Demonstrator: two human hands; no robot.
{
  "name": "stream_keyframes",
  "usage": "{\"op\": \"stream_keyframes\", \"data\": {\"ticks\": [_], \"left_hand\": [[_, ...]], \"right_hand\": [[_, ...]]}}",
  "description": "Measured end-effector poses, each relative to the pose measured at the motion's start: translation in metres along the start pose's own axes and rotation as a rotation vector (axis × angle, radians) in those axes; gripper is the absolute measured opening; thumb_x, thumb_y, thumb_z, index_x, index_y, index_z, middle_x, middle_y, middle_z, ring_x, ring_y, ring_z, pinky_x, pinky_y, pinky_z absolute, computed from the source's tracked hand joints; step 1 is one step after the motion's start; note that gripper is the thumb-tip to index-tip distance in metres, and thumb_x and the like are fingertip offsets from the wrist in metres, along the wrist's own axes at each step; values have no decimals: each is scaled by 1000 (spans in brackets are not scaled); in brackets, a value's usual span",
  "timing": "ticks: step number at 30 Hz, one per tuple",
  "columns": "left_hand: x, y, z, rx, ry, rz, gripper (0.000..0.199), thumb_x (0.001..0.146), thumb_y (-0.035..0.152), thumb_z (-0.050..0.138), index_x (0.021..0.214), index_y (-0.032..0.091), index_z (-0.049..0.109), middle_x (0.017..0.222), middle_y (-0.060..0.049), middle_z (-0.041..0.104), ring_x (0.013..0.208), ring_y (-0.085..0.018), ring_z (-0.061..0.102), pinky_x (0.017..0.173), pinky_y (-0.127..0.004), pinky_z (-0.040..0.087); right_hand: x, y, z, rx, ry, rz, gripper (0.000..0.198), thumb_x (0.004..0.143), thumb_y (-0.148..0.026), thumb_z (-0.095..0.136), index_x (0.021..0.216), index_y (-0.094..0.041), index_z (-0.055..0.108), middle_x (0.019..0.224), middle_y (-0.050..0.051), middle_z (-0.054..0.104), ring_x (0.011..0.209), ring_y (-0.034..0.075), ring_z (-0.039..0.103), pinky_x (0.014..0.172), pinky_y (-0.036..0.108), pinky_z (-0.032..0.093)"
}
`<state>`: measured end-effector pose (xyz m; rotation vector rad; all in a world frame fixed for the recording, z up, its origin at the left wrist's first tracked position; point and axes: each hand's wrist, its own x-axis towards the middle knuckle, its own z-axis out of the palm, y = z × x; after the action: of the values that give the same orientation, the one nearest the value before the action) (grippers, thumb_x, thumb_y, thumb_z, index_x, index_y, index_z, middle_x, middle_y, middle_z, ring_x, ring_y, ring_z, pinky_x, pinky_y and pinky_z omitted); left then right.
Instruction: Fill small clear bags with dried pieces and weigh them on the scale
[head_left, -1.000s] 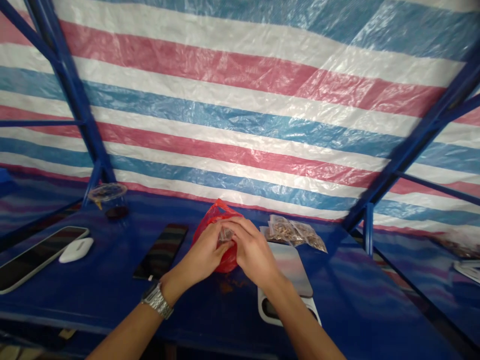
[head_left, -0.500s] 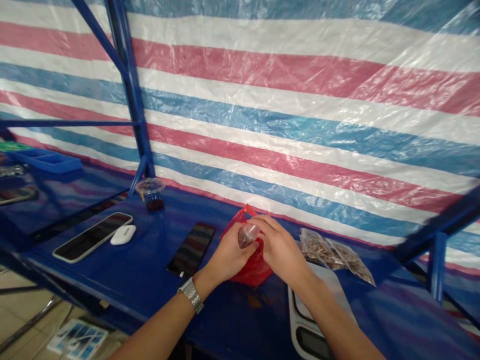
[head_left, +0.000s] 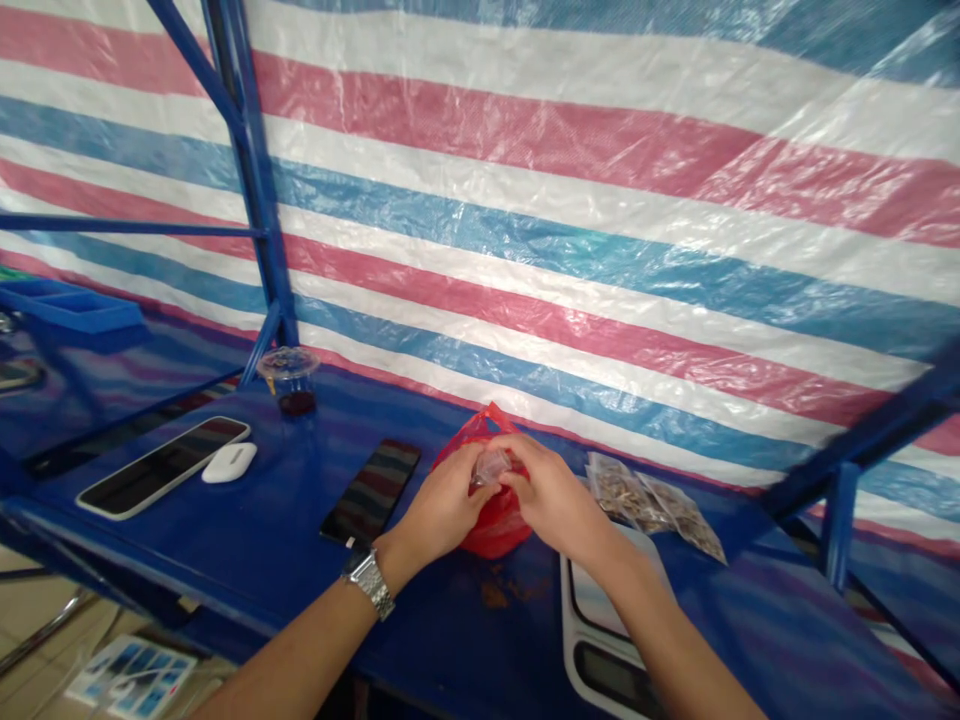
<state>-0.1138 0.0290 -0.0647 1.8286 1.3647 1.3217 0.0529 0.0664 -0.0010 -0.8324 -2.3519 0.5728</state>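
Both hands meet over a red plastic bag (head_left: pixel 499 535) on the blue table. A small clear plastic bag (head_left: pixel 492 466) is pinched between them. My left hand (head_left: pixel 442 502), with a metal watch (head_left: pixel 369 582) on the wrist, closes its thumb and fingers on the clear bag's left side. Opposite it, my right hand (head_left: pixel 553 497) grips the right side with bent fingers. What the clear bag contains is too small to make out. The red bag's handles stand up behind the fingers, and its opening is partly hidden by the hands.
A kitchen scale (head_left: pixel 607 640) lies under my right forearm, with filled clear packets (head_left: pixel 649 500) behind it. Leftward are a black phone (head_left: pixel 373 492), a white earbud case (head_left: pixel 230 462), a pale-edged phone (head_left: pixel 165 467) and a lidded plastic cup (head_left: pixel 291 382). A striped tarp (head_left: pixel 600 220) hangs behind.
The whole view has shifted slightly, moving the table things leftward in the picture. Both hands still hold the clear bag, which now sits lower between the fingers.
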Motion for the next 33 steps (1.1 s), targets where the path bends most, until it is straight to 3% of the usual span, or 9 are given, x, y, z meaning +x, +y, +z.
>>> {"op": "stream_keyframes", "data": {"ticks": [6, 9, 13, 16, 20, 25, 27, 30, 33], "left_hand": [[-5, 7, 2, -3, -17, -95, 29, 98, 37, 55, 122, 21, 59, 114, -10, 74, 104, -28, 71, 96, -41, 51], [-9, 19, -2, 101, 102, -136, 25, 100, 39, 50, 114, 21, 60, 109, -11, 74, 102, -29, 72, 90, -39, 52], [-25, 49, 1, 284, 308, -253, 23, 100, 43, 47, 108, 24, 57, 93, -9, 73, 85, -30, 73, 72, -35, 50], [-41, 60, 19, 217, 217, -287, 19, 98, 44, 50, 96, 26, 55, 83, -8, 71, 77, -30, 72, 65, -34, 47], [-47, 46, 47, -67, 165, -346, 16, 97, 40, 51, 96, 24, 52, 84, -5, 68, 74, -24, 69, 69, -36, 53], [-34, 22, 50, -162, 559, -502, 29, 89, 29, 65, 106, 23, 44, 101, -5, 61, 97, -22, 65, 88, -43, 56], [-30, 16, 47, -133, 631, -545, 40, 81, 24, 73, 105, 23, 41, 107, -5, 55, 106, -24, 61, 95, -47, 53], [-25, 11, 42, -132, 643, -565, 48, 70, 9, 74, 103, 23, 41, 104, -2, 52, 104, -22, 59, 95, -47, 52], [-19, 9, 37, -175, 600, -535, 47, 68, -3, 64, 104, 21, 44, 95, 1, 56, 91, -18, 62, 87, -39, 55]], "right_hand": [[0, 3, -11, -17, 11, 3, 44, 83, 0, 50, 117, -24, 63, 113, 5, 72, 105, 21, 68, 95, 34, 49], [-1, 8, -11, -70, 45, 25, 42, 85, -2, 49, 121, -22, 60, 113, 7, 73, 105, 23, 69, 91, 34, 49], [-2, 11, -2, -242, -75, -49, 49, 82, -1, 50, 127, -18, 56, 119, 11, 72, 110, 24, 67, 100, 37, 44], [-4, 9, -2, -366, -156, -30, 48, 79, 0, 49, 125, -14, 56, 121, 14, 72, 110, 26, 67, 102, 40, 40], [-11, 9, -12, -383, -210, 65, 39, 78, -2, 53, 113, -17, 60, 109, 11, 74, 98, 26, 70, 88, 36, 43], [-24, 16, -13, -100, -356, 128, 34, 75, 0, 59, 100, -22, 64, 95, 2, 75, 86, 19, 70, 71, 25, 44], [-29, 19, -8, 51, -437, 156, 34, 74, 0, 61, 100, -21, 64, 93, 1, 74, 82, 17, 69, 67, 23, 45], [-32, 24, -3, 209, -500, 177, 30, 78, -4, 64, 102, -21, 64, 94, 0, 73, 83, 17, 69, 66, 22, 48], [-31, 26, -8, 132, -424, 210, 25, 82, -10, 65, 105, -22, 63, 91, 0, 71, 80, 17, 67, 67, 24, 46]]}}
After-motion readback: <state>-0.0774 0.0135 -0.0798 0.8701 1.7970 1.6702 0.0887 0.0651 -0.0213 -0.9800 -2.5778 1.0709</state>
